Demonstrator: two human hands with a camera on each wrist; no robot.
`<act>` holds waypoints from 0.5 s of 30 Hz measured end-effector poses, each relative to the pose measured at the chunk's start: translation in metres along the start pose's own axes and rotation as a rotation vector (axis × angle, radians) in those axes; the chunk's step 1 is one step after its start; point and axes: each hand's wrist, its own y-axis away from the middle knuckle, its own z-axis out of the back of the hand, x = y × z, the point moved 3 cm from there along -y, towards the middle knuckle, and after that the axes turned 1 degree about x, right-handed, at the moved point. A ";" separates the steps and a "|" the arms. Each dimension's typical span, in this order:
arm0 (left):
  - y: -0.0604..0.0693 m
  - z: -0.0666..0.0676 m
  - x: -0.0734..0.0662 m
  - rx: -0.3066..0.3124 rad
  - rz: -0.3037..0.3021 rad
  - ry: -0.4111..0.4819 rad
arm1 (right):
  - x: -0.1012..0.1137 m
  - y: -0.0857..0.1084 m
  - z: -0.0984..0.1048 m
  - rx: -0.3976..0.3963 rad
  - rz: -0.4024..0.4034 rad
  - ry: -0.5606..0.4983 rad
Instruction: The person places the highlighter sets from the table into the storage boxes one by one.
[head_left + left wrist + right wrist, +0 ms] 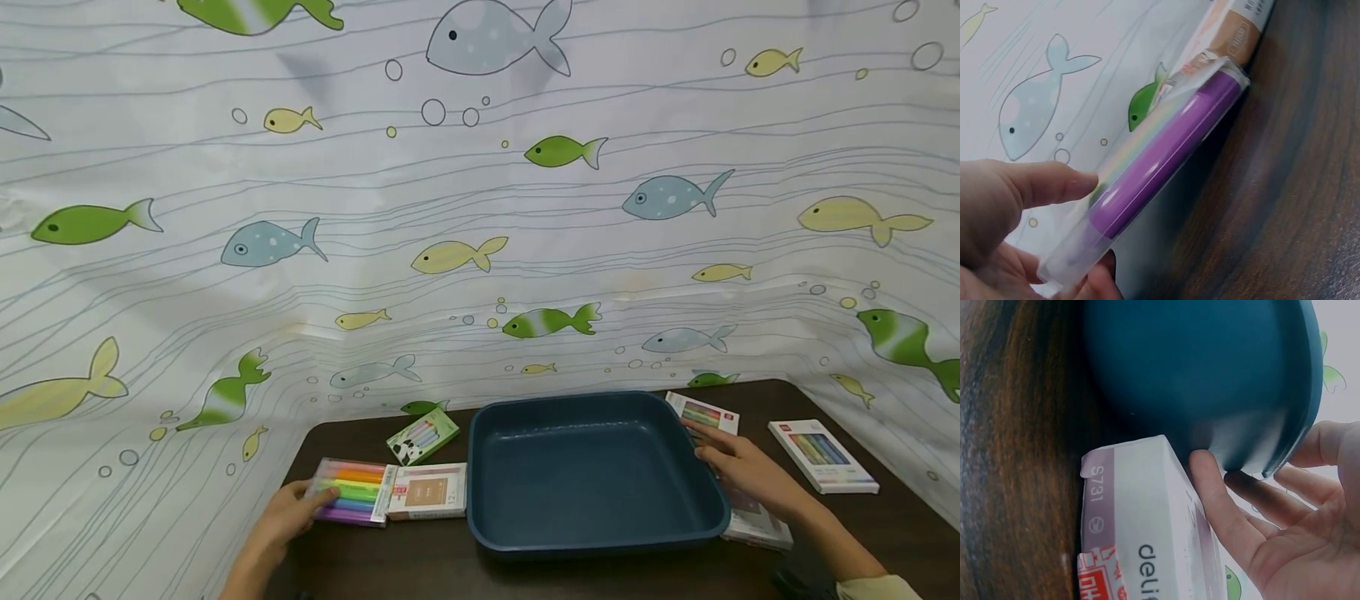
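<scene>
left grip [294, 507] pinching clear marker pack [354, 492], right grip [744, 471] holding blue tray [592, 487], white box [823, 457] lying far right on bench [390, 562]

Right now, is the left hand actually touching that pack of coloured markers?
Touching. The left wrist view shows it plainly: the left hand pinches the marker pack, thumb over its top face, fingers at its underside.
</scene>
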 end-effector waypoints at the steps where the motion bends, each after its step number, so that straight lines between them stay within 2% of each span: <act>1: 0.000 0.001 -0.001 0.010 0.008 0.030 | 0.000 0.000 0.000 -0.002 0.001 0.000; 8: -0.001 0.005 -0.001 0.083 0.033 0.198 | 0.000 -0.001 0.001 -0.003 -0.008 0.001; 15: 0.000 0.002 0.001 0.072 0.034 0.337 | -0.003 -0.001 0.000 0.004 -0.004 0.006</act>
